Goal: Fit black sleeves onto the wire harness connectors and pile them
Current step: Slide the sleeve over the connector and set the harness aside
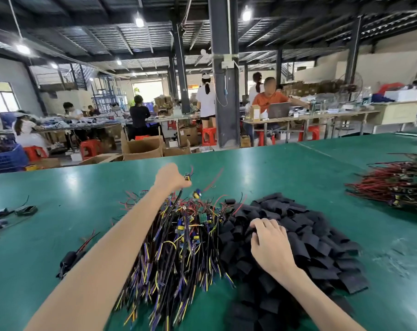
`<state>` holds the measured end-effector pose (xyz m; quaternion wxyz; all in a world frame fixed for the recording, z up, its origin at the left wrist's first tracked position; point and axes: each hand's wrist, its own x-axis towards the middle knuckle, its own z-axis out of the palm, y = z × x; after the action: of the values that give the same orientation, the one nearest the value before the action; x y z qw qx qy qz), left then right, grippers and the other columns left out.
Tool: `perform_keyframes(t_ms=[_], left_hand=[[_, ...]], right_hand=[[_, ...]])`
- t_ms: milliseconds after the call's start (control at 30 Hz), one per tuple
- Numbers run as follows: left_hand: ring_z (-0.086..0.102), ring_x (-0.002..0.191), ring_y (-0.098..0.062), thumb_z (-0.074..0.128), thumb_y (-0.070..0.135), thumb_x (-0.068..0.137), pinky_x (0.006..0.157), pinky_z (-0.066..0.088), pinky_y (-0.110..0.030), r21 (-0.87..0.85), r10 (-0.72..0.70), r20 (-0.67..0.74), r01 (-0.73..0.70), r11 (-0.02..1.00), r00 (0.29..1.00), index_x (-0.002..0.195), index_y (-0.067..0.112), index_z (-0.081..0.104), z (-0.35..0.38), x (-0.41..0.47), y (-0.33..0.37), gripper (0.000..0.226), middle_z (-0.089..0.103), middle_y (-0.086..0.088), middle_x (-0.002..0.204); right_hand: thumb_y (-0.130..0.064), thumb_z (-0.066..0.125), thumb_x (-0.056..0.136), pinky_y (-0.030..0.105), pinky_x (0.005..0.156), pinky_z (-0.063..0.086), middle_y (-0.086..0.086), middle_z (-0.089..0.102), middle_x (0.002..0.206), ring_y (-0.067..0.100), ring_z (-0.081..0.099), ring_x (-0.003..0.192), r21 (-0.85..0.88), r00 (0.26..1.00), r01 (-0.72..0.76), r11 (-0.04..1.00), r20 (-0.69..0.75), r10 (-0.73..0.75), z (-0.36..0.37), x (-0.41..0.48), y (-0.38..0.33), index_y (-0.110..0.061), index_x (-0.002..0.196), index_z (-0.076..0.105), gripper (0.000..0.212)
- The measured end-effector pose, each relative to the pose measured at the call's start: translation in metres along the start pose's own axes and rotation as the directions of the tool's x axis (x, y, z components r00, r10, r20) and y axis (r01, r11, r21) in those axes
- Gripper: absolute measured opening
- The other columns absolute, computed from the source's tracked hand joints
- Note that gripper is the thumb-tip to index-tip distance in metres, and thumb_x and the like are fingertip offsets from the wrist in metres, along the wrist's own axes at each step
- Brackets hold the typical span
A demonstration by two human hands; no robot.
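From the head camera, the left hand (170, 179) is stretching toward twelve o'clock over the green table (286, 168). Its fingers are curling tightly around one wire harness (187, 177). The harness's yellow-and-blue plug end is poking out just beside the knuckles, and a thin red lead is trailing off toward one o'clock.

Under that forearm, at six o'clock, the heap of harnesses (178, 240) is lying in a tangle of thin black, purple and yellow strands. Small blocky plugs are showing near its far end.

Touching the heap on its right, at four to five o'clock, the black sleeves (310, 237) are spreading out as a mound of short, flat, matte pieces. The right hand (271, 247) is resting on top of this mound with bent fingers, the tips digging in. Whether it is actually pinching a sleeve I cannot tell.

A harness is likely feeling light and floppy, and it is probably snagging its neighbours when pulled. The rigid plug body is looking like the surest place to hold it, rather than the limp leads. The sleeves are looking soft and collapsed, so the mouth of one is probably needing to be opened before the plug can go in.

At three o'clock a red-and-black bundle (398, 187) is lying well apart. At eight o'clock a dark sleeved piece (70, 258) is sitting alone.
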<state>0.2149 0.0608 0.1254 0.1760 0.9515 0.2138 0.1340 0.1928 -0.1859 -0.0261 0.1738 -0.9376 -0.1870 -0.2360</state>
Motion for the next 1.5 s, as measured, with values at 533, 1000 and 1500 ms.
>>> perform_keyframes(t_ms=[533,1000,1500], left_hand=[[0.048,0.086,-0.024,0.066,0.028,0.086,0.077,0.04,-0.033,-0.071,0.274,-0.463,-0.343,0.937,0.843,0.09,0.012,0.062,-0.015,-0.119,-0.054,0.017,0.042,-0.009,0.098],[0.054,0.073,-0.002,0.047,0.039,0.089,0.067,0.039,-0.02,-0.287,0.255,-0.426,-0.397,0.872,0.868,0.113,0.029,0.062,0.061,-0.165,-0.099,0.03,0.061,0.011,0.099],[0.057,0.071,-0.016,0.048,0.041,0.087,0.067,0.041,-0.019,-0.547,0.222,-0.417,-0.439,0.713,0.881,0.101,0.049,0.056,0.064,-0.171,-0.095,0.017,0.066,0.009,0.081]], right_hand=[[-0.051,0.066,0.077,0.028,0.074,0.042,-0.009,0.055,0.091,0.014,0.055,0.091,-0.151,0.836,0.535,0.831,0.238,-0.495,0.01,-0.004,-0.013,-0.036,0.096,0.068,0.024],[-0.023,0.045,0.099,0.009,0.089,0.03,-0.007,0.045,0.107,0.006,0.044,0.097,0.614,0.974,0.117,0.781,0.081,-0.21,-0.014,-0.013,-0.033,-0.017,0.143,0.036,0.045],[-0.004,0.063,0.086,0.017,0.091,0.035,-0.005,0.053,0.11,0.014,0.052,0.104,0.602,0.991,0.12,0.789,-0.024,-0.132,-0.012,-0.012,-0.033,-0.007,0.122,0.056,0.037]])
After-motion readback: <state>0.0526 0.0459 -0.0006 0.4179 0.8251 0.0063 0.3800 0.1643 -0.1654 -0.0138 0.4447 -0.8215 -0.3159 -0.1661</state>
